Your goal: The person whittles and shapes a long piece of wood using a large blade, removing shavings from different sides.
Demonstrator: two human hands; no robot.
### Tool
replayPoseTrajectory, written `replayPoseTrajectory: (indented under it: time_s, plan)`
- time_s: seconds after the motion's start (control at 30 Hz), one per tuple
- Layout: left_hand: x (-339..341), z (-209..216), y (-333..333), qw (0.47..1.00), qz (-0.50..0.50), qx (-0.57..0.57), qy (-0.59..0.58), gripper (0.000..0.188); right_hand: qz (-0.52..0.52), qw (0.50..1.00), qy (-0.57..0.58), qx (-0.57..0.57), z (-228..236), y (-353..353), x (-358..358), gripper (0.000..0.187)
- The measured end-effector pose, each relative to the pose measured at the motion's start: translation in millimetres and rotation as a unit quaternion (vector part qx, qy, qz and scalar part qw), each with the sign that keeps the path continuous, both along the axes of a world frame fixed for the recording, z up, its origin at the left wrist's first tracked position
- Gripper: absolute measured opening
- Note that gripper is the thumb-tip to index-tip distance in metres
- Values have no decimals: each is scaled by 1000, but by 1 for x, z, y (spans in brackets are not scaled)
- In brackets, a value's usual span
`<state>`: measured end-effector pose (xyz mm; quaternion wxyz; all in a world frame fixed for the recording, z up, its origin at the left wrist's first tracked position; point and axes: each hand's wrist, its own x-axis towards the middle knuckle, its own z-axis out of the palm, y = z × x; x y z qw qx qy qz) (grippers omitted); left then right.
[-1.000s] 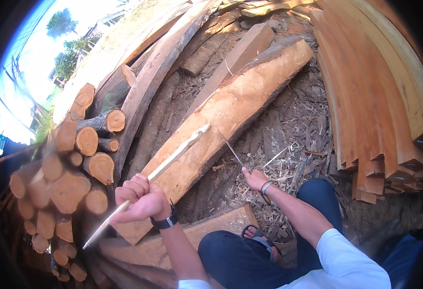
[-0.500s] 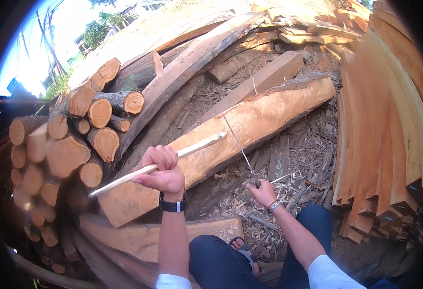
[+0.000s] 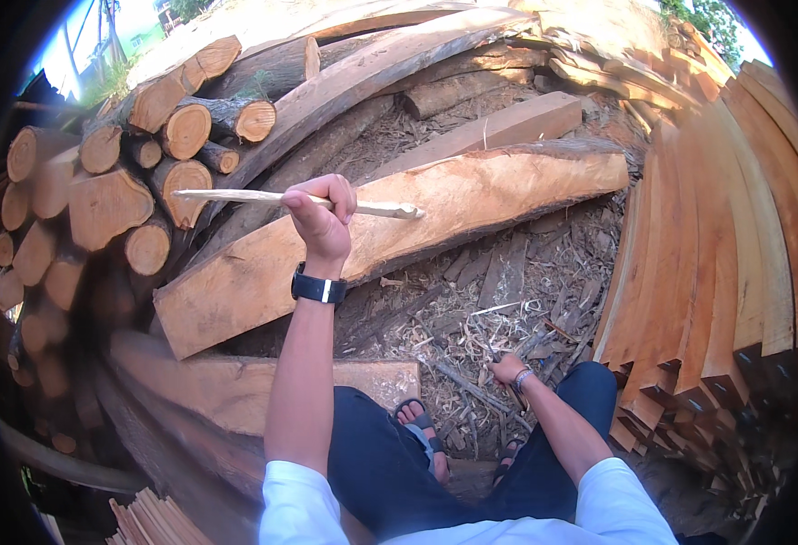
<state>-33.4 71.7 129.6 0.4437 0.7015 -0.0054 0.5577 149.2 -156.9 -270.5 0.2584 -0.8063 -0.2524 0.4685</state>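
Observation:
My left hand (image 3: 324, 211) is closed around a pale whittled wooden stick (image 3: 226, 194), held nearly level above a big squared log. The stick's left end tapers, and its right end looks bluntly cut. Low on the right, my right hand (image 3: 510, 371) is closed beside my knee, over bark and wood shavings (image 3: 458, 359). A long, thin, blade-like tool (image 3: 485, 340) seems to run up from its fingers; its exact kind is hard to make out. The squared log (image 3: 508, 188), with bark along its edge, lies slantwise in front of me.
Cut round logs (image 3: 108, 209) are stacked at the left. Long sawn boards (image 3: 708, 236) lean in a pile at the right. A shorter slab (image 3: 363, 374) lies by my feet, and heavy curved timbers (image 3: 354, 77) stretch behind the squared log.
My left hand has risen, and the stick has swung from slanting to nearly level. My right hand and its thin tool have dropped from across the log's edge toward the ground. The view has shifted.

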Motion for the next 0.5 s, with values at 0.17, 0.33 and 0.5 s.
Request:
replayPoseTrajectory:
  time_s: [0.17, 0.33, 0.5]
  plan:
    - [-56, 26, -28, 981, 1, -173, -90, 77, 12, 996, -88, 33, 25, -28, -29, 46]
    - [-95, -4, -49, 966, 19, -247, -73, 74, 11, 993, -95, 63, 24, -33, -32, 48]
    - [-141, -24, -60, 955, 59, -282, -67, 73, 25, 994, -80, 70, 51, -21, -49, 45]
